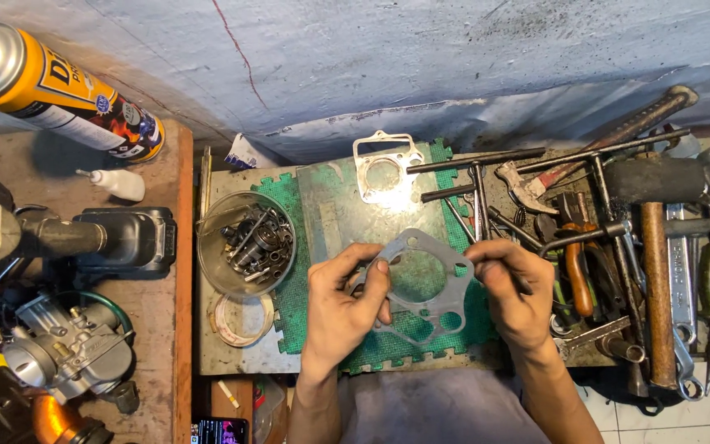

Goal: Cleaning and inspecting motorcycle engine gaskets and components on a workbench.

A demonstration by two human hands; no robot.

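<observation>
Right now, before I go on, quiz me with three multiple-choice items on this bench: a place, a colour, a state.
1. Where is the bowl of small metal parts?
A. left of the hands
B. among the wrenches
C. on the floor

2. What colour is the foam mat?
A. red
B. green
C. black

3. How is the grey gasket held?
A. flat and untouched
B. by the left hand and right hand
C. one hand only

Answers: 1 A, it sits beside the left hand. 2 B, green shows around the plate. 3 B, fingers grip both sides.

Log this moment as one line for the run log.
left hand: holds grey gasket | right hand: holds gasket's other edge | below: green mat | nearby: bowl of parts, tools
</observation>
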